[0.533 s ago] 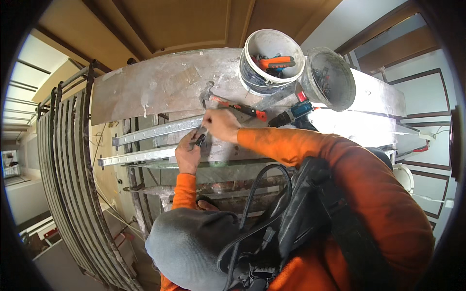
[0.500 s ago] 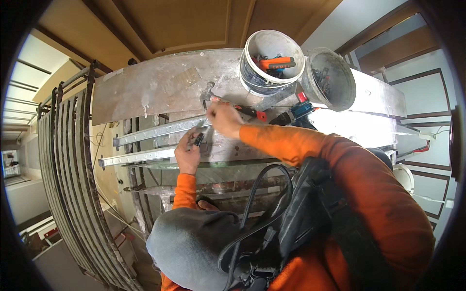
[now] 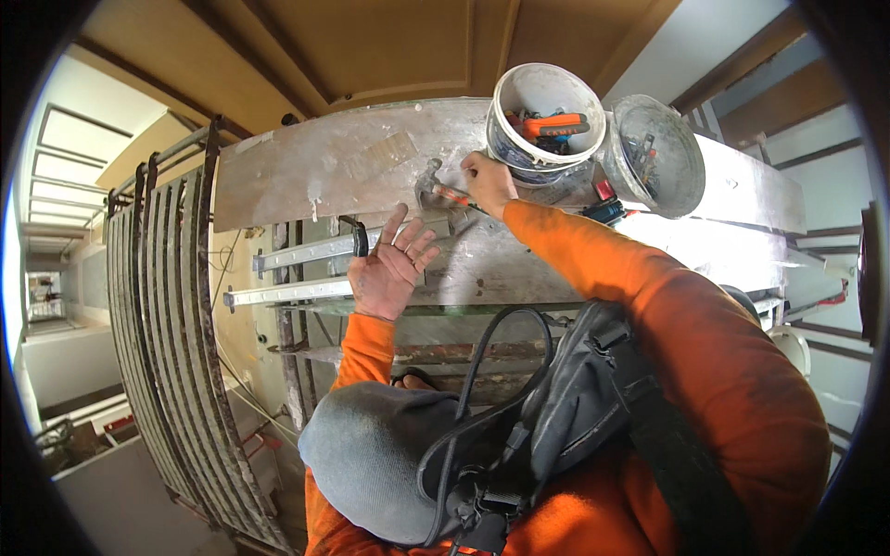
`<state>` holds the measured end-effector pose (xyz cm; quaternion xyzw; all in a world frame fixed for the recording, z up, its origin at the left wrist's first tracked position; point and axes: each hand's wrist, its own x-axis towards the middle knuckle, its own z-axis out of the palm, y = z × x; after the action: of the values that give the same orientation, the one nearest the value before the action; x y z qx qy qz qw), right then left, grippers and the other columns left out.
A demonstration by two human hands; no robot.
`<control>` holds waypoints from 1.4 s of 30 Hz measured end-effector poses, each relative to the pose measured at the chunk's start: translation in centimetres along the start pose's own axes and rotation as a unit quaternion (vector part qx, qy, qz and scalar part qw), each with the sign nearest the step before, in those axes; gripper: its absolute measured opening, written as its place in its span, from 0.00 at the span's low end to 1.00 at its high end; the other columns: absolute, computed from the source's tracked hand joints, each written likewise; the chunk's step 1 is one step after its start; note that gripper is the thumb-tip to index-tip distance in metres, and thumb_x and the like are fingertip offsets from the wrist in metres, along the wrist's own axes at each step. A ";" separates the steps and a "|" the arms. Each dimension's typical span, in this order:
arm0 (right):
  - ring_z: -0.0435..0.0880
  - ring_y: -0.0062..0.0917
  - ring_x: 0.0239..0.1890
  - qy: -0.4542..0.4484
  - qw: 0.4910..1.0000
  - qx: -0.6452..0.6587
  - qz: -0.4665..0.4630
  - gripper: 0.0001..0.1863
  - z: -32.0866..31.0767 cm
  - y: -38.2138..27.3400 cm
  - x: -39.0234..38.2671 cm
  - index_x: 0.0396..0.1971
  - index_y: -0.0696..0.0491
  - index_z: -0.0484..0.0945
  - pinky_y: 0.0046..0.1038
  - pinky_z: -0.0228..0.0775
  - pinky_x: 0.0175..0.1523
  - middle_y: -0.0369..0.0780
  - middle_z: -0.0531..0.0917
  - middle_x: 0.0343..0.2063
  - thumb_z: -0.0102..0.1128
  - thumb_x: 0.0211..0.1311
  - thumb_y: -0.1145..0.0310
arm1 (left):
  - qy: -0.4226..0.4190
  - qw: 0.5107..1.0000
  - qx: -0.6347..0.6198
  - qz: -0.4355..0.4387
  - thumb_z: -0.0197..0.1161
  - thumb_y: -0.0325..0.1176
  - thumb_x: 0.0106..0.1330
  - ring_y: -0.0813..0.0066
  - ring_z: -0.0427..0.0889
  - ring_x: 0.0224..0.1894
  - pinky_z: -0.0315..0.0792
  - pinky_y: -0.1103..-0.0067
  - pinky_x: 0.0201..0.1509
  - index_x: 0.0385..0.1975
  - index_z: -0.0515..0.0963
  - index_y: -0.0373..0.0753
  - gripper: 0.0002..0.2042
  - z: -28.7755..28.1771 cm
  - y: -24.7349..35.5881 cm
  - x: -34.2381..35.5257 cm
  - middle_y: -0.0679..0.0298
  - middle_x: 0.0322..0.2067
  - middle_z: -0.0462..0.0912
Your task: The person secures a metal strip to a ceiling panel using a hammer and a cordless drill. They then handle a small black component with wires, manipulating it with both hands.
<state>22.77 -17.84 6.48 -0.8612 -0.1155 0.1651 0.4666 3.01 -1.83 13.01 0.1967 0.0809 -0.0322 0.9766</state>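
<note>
The left hand (image 3: pixel 394 273) is on the near-left side of the claw hammer (image 3: pixel 451 194), palm up, fingers spread and released. A black curved item (image 3: pixel 360 237) shows at its thumb; whether it is gripped or worn I cannot tell. Left of the claw hammer, past that hand, lie two silver metal rails, a lower rail (image 3: pixel 292 293) and an upper rail (image 3: pixel 311 255). The right hand (image 3: pixel 491 181) is just right of the hammer's head, fingers curled in; whether it pinches anything is hidden. The claw hammer lies on the dusty plank platform (image 3: pixel 278 181). To its right, a cordless drill (image 3: pixel 607 210) is partly covered by the orange sleeve (image 3: pixel 593 255). Beyond it to the right stand a white bucket (image 3: pixel 502 116) holding an orange-handled tool (image 3: pixel 556 125) and a grey bucket (image 3: pixel 681 190).
</note>
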 end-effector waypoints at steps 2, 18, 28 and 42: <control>0.88 0.39 0.40 -0.008 0.998 -0.047 -0.036 0.12 -0.3 -1.9 -1.4 0.45 0.49 0.81 0.39 0.78 0.46 0.46 0.87 0.37 0.63 0.63 0.63 | 0.012 0.998 0.060 0.013 0.70 0.55 0.56 0.61 0.82 0.56 0.78 0.67 0.60 0.70 0.63 0.35 0.45 -0.1 0.1 0.0 0.56 0.56 0.81; 0.87 0.36 0.37 -0.097 0.925 -0.334 -0.150 0.11 -19.5 -12.2 3.6 0.40 0.55 0.84 0.37 0.78 0.44 0.46 0.87 0.35 0.57 0.67 0.66 | -0.160 0.974 0.159 -0.035 0.66 0.60 0.57 0.51 0.67 0.69 0.60 0.56 0.75 0.75 0.54 0.38 0.50 11.4 7.3 5.7 0.49 0.67 0.69; 0.87 0.26 0.37 0.286 0.854 0.050 -0.432 0.12 -28.0 -31.2 -3.8 0.40 0.55 0.84 0.30 0.80 0.47 0.40 0.86 0.35 0.67 0.64 0.61 | -0.299 0.947 0.117 -0.026 0.53 0.71 0.63 0.55 0.60 0.73 0.56 0.57 0.76 0.73 0.57 0.38 0.48 36.9 9.9 15.8 0.52 0.71 0.61; 0.85 0.13 0.36 0.086 0.869 0.253 -0.416 0.09 -33.2 -32.3 -7.5 0.46 0.60 0.84 0.17 0.80 0.42 0.35 0.87 0.36 0.61 0.71 0.75 | -0.262 0.871 0.332 0.249 0.63 0.47 0.72 0.68 0.86 0.45 0.80 0.68 0.51 0.53 0.78 0.36 0.21 38.7 5.3 18.7 0.62 0.43 0.86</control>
<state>27.45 -28.52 51.89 -0.5967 -0.3764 -0.0953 0.7023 27.52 -12.60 47.00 0.5073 -0.2445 0.1366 0.8150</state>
